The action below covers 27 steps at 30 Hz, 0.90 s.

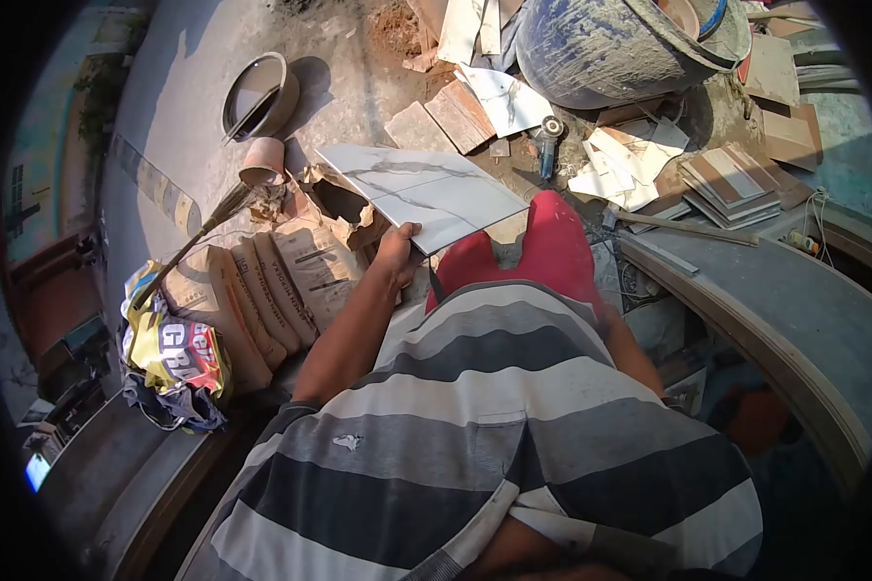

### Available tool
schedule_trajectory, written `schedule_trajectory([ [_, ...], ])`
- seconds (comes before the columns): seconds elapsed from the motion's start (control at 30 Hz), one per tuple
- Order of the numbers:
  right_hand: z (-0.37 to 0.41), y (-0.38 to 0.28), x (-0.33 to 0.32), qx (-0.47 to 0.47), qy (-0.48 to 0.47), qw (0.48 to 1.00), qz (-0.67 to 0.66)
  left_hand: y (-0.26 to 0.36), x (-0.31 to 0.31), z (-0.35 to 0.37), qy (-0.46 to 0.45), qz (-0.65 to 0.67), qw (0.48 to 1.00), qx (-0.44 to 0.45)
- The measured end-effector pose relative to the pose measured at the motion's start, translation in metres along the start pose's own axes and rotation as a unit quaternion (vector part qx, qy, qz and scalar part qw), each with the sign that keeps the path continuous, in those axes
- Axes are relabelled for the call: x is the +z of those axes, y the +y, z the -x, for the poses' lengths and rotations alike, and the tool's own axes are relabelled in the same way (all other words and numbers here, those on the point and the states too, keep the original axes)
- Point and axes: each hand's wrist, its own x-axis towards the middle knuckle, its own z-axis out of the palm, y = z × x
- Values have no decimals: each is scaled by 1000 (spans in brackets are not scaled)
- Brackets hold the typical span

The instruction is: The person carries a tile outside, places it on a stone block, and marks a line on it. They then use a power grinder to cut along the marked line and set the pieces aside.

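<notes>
My left hand (pixel 397 252) is closed on the near edge of a white marble-patterned tile (pixel 446 194), its thumb lying on the top face. The tile slants out in front of my knees, with grey veins and a thin straight line across it. My right forearm (pixel 635 358) reaches down beside my right thigh; the hand itself is hidden behind the leg. Beyond the tile, an angle grinder (pixel 549 147) lies on the ground. A hammer (pixel 683 225) with a long wooden handle rests at the right.
Paper cement bags (pixel 252 290) stand at the left, near a bucket (pixel 283 102) and a small pot (pixel 263 161). A large cement-crusted tub (pixel 610 53) sits ahead. Broken tiles (pixel 635 160) and stacked tile pieces (pixel 736 184) lie right, by a raised ledge (pixel 804 300).
</notes>
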Motion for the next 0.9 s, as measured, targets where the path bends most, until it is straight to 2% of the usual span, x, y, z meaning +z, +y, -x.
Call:
schedule_trajectory([
  [0.1, 85, -138, -42, 116, 24, 989, -86, 6, -21, -36, -1, 19, 1000, -7],
  [0.17, 13, -133, -62, 79, 19, 991, -106, 14, -13, -42, 11, 47, 999, -11],
  [0.27, -49, -189, -88, 14, 21, 997, -69, 11, 2, -53, 22, 98, 995, 7],
  [0.33, -91, -231, -91, -104, -12, 992, -75, 5, 12, -63, 22, 134, 991, 23],
  [0.37, -102, -260, -91, -107, -16, 992, -69, 1, 15, -68, 31, 156, 987, -2],
  [0.43, -102, -320, -84, -137, -13, 990, 35, -18, 9, -90, 24, 164, 986, 1],
  [0.47, -108, -338, -75, -136, -25, 990, 19, -24, 8, -94, 31, 164, 986, -6],
  [0.6, -161, -364, -24, -124, -67, 990, -10, -31, 17, -138, 6, 168, 986, -3],
  [0.7, -207, -362, 25, -124, -32, 992, 3, -45, 12, -191, -8, 185, 983, 10],
  [0.77, -233, -368, 56, -13, -70, 994, -79, -69, -10, -236, -3, 164, 986, 13],
  [0.83, -275, -368, 85, 26, -95, 992, -77, -80, -16, -273, 5, 178, 984, 26],
  [0.9, -318, -368, 113, 15, -92, 994, -58, -90, -33, -313, -3, 202, 978, 44],
])
